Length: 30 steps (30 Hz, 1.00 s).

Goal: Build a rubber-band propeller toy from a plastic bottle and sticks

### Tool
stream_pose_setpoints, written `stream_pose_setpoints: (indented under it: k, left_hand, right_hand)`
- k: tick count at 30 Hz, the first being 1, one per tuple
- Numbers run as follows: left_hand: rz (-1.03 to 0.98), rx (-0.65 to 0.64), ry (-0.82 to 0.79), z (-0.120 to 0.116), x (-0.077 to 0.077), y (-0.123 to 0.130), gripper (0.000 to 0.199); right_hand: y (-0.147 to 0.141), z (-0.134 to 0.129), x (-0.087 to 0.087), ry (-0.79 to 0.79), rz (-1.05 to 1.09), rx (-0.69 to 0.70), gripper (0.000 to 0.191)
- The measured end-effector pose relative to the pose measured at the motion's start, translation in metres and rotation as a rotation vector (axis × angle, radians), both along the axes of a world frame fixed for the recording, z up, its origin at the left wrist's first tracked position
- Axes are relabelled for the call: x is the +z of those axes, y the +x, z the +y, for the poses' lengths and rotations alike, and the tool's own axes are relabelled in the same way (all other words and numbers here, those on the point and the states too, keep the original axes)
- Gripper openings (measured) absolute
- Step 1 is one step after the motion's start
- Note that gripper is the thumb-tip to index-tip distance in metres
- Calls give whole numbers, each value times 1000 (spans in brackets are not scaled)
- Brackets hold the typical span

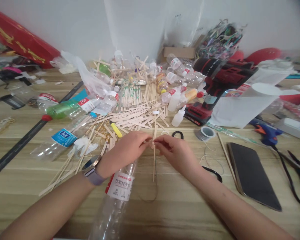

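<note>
Between my hands a thin wooden stick [154,163] points toward me, with a flat craft stick [155,131] against its far end. My left hand [130,150], a watch on its wrist, pinches at the place where the two meet. From the other side, the thumb and forefinger of my right hand [176,151] close on the same spot. A fine dark thread [156,190] trails from there and curls over the table; which fingers also grip it is hidden. Under my left forearm lies a clear plastic bottle [121,186] with a red and white label.
Craft sticks [137,116] lie heaped beyond my hands, with several bottles behind. A red and black power drill [215,83] stands at the right, near a wire spool [205,133], a phone [253,173] and a blue glue gun [267,133]. At left is a dark bar [20,146].
</note>
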<state>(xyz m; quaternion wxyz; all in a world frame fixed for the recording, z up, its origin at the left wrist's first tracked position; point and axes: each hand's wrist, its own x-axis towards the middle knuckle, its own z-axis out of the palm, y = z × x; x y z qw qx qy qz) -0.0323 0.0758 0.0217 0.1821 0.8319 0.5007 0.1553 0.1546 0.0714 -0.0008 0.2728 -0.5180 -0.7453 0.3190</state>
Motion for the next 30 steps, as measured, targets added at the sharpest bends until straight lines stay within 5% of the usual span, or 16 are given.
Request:
stream_pose_setpoints:
  k: [8,18,24,30]
  left_hand:
    - [-4,63,-85,1,-6,1,23]
    - [-11,103,-136,0,0,3,28]
    - [-12,125,-131,1,-1,2,26]
    - [-12,98,-124,3,-5,0,27]
  right_hand:
    - [5,15,-2,-182,74,-125,25]
    - [-12,33,-18,-289,-38,-95,35]
    - [1,34,4,-234,-25,-151,32]
    - [15,6,27,-222,-6,-137,31]
